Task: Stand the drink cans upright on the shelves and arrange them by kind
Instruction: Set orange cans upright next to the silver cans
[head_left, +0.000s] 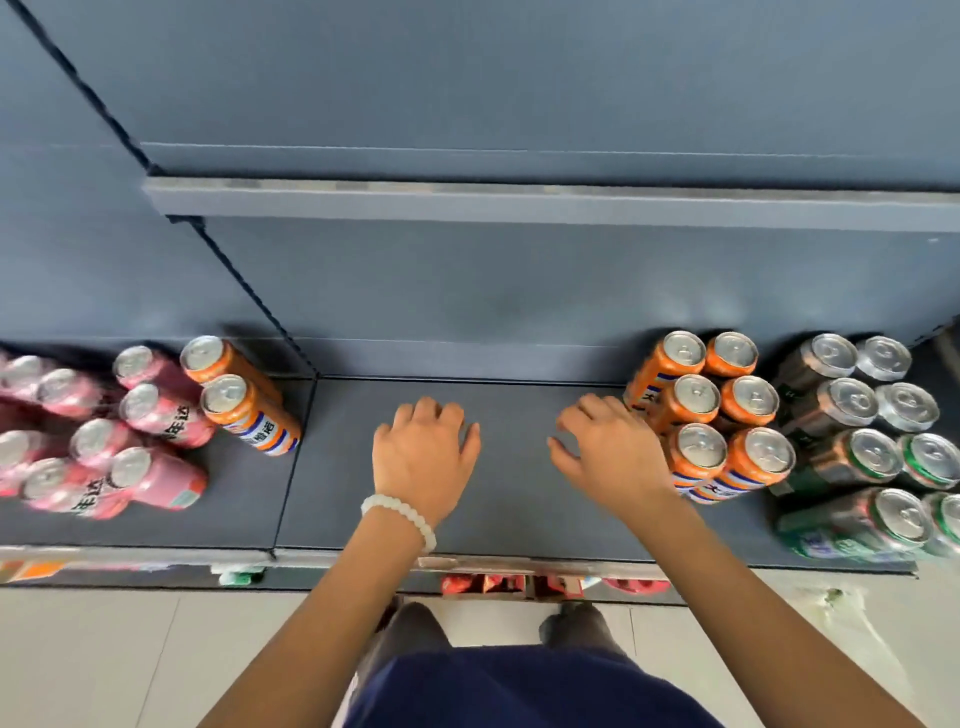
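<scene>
Several orange cans (727, 410) stand upright in a block right of centre on the dark grey shelf (509, 519). Right of them stand several green and silver cans (857, 415). Two more orange cans (244, 405) stand on the left shelf section beside several pink cans (140, 441). My left hand (423, 457), with a white bead bracelet on its wrist, hovers palm down over the bare middle of the shelf, fingers apart and holding nothing. My right hand (610, 452) is open too, just left of the orange block, close to the nearest cans.
An upper shelf edge (519, 205) juts out above the cans. A vertical divider (296, 467) splits the left and middle shelf sections. Red packets (498, 584) show on a lower shelf below the front edge. My shoes stand on the pale tiled floor (104, 654).
</scene>
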